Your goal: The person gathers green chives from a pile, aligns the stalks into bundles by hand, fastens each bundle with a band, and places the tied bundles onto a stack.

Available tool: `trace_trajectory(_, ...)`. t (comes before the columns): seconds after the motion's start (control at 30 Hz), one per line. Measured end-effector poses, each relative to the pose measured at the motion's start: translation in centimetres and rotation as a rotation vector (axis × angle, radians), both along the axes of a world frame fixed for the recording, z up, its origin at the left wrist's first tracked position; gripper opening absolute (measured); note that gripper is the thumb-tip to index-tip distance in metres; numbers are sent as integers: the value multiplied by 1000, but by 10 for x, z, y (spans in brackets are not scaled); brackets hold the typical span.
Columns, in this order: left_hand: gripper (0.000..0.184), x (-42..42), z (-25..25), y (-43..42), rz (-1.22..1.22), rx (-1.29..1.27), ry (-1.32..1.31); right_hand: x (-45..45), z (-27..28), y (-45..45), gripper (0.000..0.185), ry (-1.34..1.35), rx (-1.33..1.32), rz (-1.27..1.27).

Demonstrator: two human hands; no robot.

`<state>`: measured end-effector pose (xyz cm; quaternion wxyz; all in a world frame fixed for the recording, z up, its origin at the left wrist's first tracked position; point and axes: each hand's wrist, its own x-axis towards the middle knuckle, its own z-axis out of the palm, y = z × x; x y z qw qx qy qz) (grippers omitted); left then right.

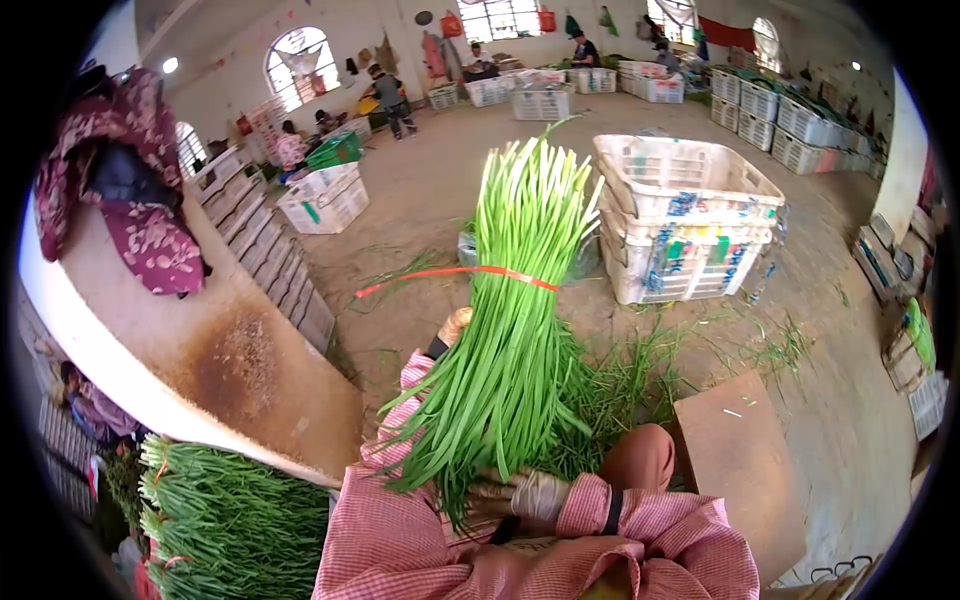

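A large bundle of long green stalks [515, 330] stands upright before me, pale cut ends up and dark leaf tips down. A red tie [515, 275] circles its upper part, with one loose end sticking out to the left. My left hand [455, 326] is behind the bundle on its left side, mostly hidden, so its fingers do not show. At the bottom, my right hand [535, 495], in a pale glove, lies against the leaf tips; the leaves partly cover its fingers.
Stacked white crates [690, 255] stand ahead on the right. A brown board [740, 450] is by my right knee. Loose leaves [640, 390] litter the floor. Tied bundles [235, 515] lie at lower left, beside a pillar [300, 400]. Several people sit or stand farther back.
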<state>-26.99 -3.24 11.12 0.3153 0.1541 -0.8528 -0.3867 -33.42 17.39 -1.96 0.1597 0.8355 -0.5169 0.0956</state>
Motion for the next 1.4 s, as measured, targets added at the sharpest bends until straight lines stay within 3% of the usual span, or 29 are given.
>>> trace_trajectory(0.07, 62, 30, 13, -14, 65, 23, 20, 1, -21, -10, 50, -96, 490, -64)
trace_trajectory(0.1, 62, 44, 17, -20, 97, 37, 24, -20, -19, -9, 44, -319, 1090, -252)
trace_trajectory(0.13, 62, 58, 20, -24, 121, 54, 31, -49, -4, -3, 36, -390, 850, -319)
trace_trajectory(0.17, 61, 74, 20, -26, 146, 84, 36, -75, 18, -1, 33, -634, 536, -462)
trace_trajectory(0.2, 61, 89, 17, -27, 168, 124, 35, -91, 69, 7, 33, -998, 296, -490)
trace_trajectory(0.23, 61, 104, 11, -26, 192, 167, 33, -108, 80, -1, 36, -1385, -59, -382)
trace_trajectory(0.27, 61, 118, 4, -25, 211, 209, 30, -110, 127, -2, 33, -1344, -198, -422)
trace_trajectory(0.3, 61, 129, -6, -23, 229, 253, 25, -115, 145, -10, 34, -1451, -322, -223)
trace_trajectory(0.37, 61, 151, -33, -15, 257, 350, 0, -98, 190, -24, 40, -1334, -372, -14)
trace_trajectory(0.4, 61, 158, -49, -11, 267, 402, -12, -92, 204, -33, 47, -1047, -363, -22)
trace_trajectory(0.53, 60, 171, -105, 4, 300, 603, -44, -58, 197, -71, 68, -616, 54, -161)
trace_trajectory(0.57, 60, 170, -116, 7, 304, 643, -48, -53, 177, -85, 54, -544, -66, -101)
trace_trajectory(0.63, 60, 162, -137, 10, 303, 707, -51, -50, 163, -96, 35, -466, 118, -135)
trace_trajectory(0.7, 60, 151, -153, 10, 301, 748, -57, -63, 159, -102, 28, -814, 92, -295)
trace_trajectory(0.77, 60, 136, -170, 8, 302, 782, -56, -114, 159, -117, 31, -917, -57, -858)
trace_trajectory(0.8, 60, 128, -177, 8, 302, 794, -57, -117, 152, -111, 31, -922, -39, -873)
trace_trajectory(0.93, 59, 101, -196, 4, 302, 834, -46, -118, 133, -83, 34, -506, -269, -700)
trace_trajectory(1.0, 59, 95, -199, 3, 307, 847, -41, -71, 137, -73, 36, -811, -107, -382)
trace_trajectory(1.03, 59, 93, -202, 4, 310, 856, -36, -58, 128, -79, 24, -834, -128, -305)
trace_trajectory(1.17, 59, 93, -206, 5, 300, 875, -27, -58, 100, -106, 10, -941, 159, -258)
trace_trajectory(1.2, 59, 93, -206, 4, 299, 879, -26, -65, 100, -107, 9, -942, 14, -274)
trace_trajectory(1.23, 59, 93, -206, 5, 295, 880, -22, -75, 105, -113, 8, -1364, -164, -325)
trace_trajectory(1.27, 59, 95, -207, 3, 294, 884, -23, -103, 99, -116, 10, -995, -510, -515)
trace_trajectory(1.3, 59, 97, -207, 3, 291, 892, -25, -131, 98, -108, 9, -930, -513, -675)
trace_trajectory(1.37, 59, 103, -207, 2, 276, 918, -9, -123, 110, -84, 14, -1021, 33, -833)
trace_trajectory(1.4, 59, 108, -207, 3, 262, 936, -5, -104, 105, -73, 17, -1038, 150, -624)
